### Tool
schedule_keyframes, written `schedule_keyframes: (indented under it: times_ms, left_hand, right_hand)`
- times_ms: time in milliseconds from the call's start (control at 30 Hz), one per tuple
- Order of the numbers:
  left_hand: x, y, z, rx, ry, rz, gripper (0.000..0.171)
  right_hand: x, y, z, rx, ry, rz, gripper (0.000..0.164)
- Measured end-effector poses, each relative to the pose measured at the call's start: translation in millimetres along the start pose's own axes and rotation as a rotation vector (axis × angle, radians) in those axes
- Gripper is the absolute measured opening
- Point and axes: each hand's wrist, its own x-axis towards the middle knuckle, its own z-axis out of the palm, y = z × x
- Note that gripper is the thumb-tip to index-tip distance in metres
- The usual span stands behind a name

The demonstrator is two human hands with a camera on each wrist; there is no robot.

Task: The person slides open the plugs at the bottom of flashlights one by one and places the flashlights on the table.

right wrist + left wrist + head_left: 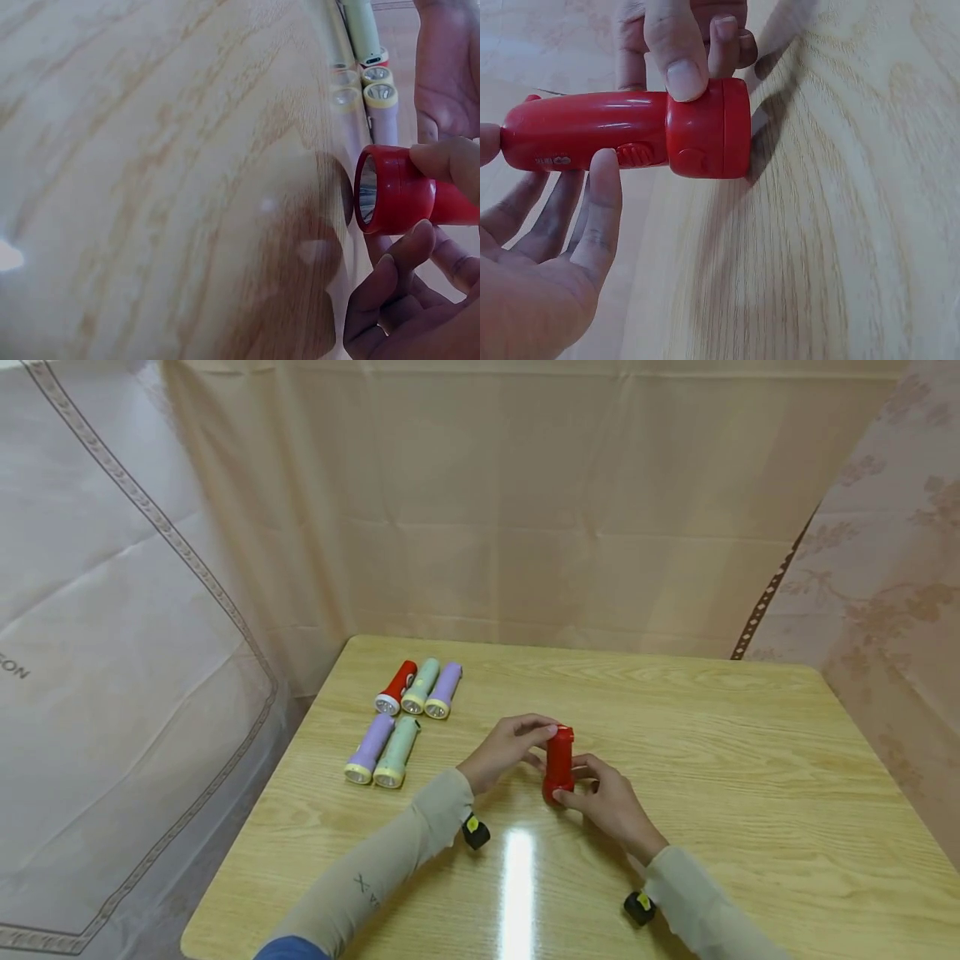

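Observation:
A red flashlight (pixel 558 764) stands nearly upright between both hands, its lens end down and a small gap above the table in the right wrist view. My left hand (pixel 510 750) holds the tail end, thumb at the top and fingers along the barrel, one by the slide switch (pixel 635 154). Lower down, my right hand (pixel 611 802) grips the wide head (pixel 397 191) with thumb and fingers. Far to the left lie a red flashlight (pixel 397 687), two green flashlights (pixel 422 685) and two purple flashlights (pixel 371 747), in two groups, lenses toward me.
The wooden table (pixel 712 752) has its back edge against a beige curtain (pixel 487 527). Patterned cloth (pixel 127 652) hangs on the left. Black wrist devices (pixel 476 832) sit at both cuffs. A bright light reflection shows on the near tabletop.

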Motion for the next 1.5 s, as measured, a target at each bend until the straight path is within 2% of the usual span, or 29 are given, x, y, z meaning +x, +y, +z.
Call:
schedule_keyframes:
  times_ms: [133, 367, 533, 733, 833, 1033, 1167, 1367, 1500]
  left_hand:
    - [0.2, 0.3, -0.4, -0.038, 0.025, -0.028, 0.030]
    - [-0.3, 4.4, 1.5, -0.159, 0.075, -0.093, 0.032]
    - [0.3, 4.1, 2.0, -0.202, 0.097, -0.099, 0.032]
    - [0.9, 2.2, -0.6, -0.245, 0.092, -0.097, 0.031]
    - [0.4, 1.6, -3.0, -0.228, 0.097, -0.069, 0.030]
    - [-2.2, 4.1, -5.5, -0.109, 0.136, 0.064, 0.024]
    - [-3.0, 6.7, -6.7, -0.052, 0.122, 0.114, 0.019]
    - [-3.8, 9.1, -9.7, 0.050, 0.104, 0.139, 0.019]
    - [-3.8, 8.5, -12.3, 0.007, 0.108, 0.097, 0.026]
  right_hand:
    - [-1.2, -1.1, 0.5, 0.022, -0.002, 0.005, 0.050]
    - [-0.7, -2.2, 4.3, 0.105, -0.005, 0.017, 0.048]
    - [0.7, -3.0, 6.2, 0.126, 0.012, -0.001, 0.051]
    - [0.7, -3.5, 5.4, 0.103, 0.030, -0.014, 0.051]
    - [0.5, -3.0, 4.7, 0.098, 0.035, -0.006, 0.051]
    - [-0.4, -3.3, 4.1, 0.090, 0.047, -0.002, 0.047]
    - [0.1, -2.7, 4.6, 0.072, 0.051, -0.024, 0.049]
    - [1.5, -1.5, 6.3, 0.056, 0.044, -0.091, 0.052]
    - [1.9, -2.8, 6.8, 0.002, 0.048, -0.155, 0.053]
